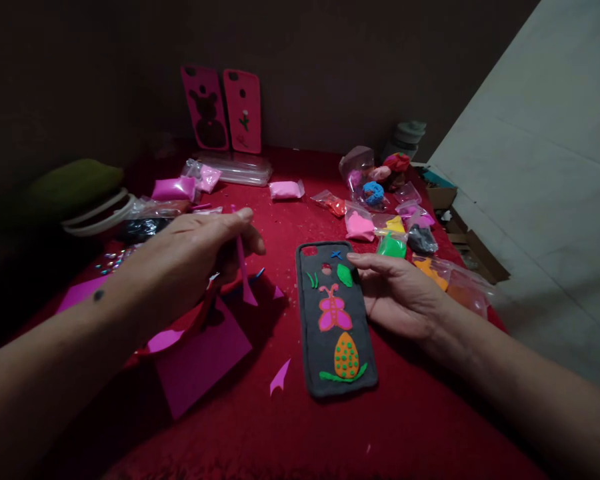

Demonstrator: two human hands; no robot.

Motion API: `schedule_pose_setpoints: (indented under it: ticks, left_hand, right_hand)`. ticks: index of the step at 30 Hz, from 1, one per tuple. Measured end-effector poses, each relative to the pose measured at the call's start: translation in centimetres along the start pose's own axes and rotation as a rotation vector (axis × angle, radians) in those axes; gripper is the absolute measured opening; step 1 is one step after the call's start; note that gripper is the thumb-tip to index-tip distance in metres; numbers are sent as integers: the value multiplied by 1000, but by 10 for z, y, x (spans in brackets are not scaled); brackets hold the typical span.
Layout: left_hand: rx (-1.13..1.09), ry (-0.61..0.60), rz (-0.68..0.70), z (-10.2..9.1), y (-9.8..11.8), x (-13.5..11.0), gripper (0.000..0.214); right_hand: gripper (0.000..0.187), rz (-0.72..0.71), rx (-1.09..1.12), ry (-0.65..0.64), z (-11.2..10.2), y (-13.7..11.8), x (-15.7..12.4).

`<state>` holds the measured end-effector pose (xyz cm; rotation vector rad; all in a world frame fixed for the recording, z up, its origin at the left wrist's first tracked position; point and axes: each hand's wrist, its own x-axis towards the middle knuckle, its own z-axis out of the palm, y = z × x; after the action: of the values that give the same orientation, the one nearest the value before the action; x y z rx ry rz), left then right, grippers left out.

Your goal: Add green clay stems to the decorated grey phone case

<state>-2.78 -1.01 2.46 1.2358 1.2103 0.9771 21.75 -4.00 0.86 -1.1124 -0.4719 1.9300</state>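
Observation:
My left hand (220,237) is closed around a slim pink clay tool (242,267), whose flared flat end points down just left of the phone case. My right hand (400,293) grips the right edge of the dark grey phone case (314,357), thumb on its front and fingers behind. Clay shapes decorate the case: a pink butterfly (334,313) with orange outlines, an orange egg shape (347,357) with green dots, a green leaf (345,275) and a small blue cross (336,255). Beneath my left hand lies a pink sheet (205,370), partly covered by a red curved object.
Two decorated pink phone cases (243,113) lean against the back wall. Bags of coloured clay (360,225) line the right side of the red cloth (300,440). A pink scrap (280,377) lies near the grey case. At left sits a green-topped item (80,183).

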Motion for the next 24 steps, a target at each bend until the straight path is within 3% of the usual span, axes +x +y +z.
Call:
schedule_pose_setpoints:
  ticks: [6,12,18,24]
  left_hand:
    - [-154,-35,9,10,15,-6,30]
    - [-192,-72,14,16,14,-12,18]
    - [-224,-55,-18,26,17,-17,16]
    - [-285,-134,-57,24,9,-19,8]
  right_hand:
    - [10,-35,28,-2,-2,-5,-5]
    - [12,-35,67,30,-1,-6,-3]
    - [13,51,131,45,-2,-7,-1]
    - [13,49,152,77,4,-10,-3]
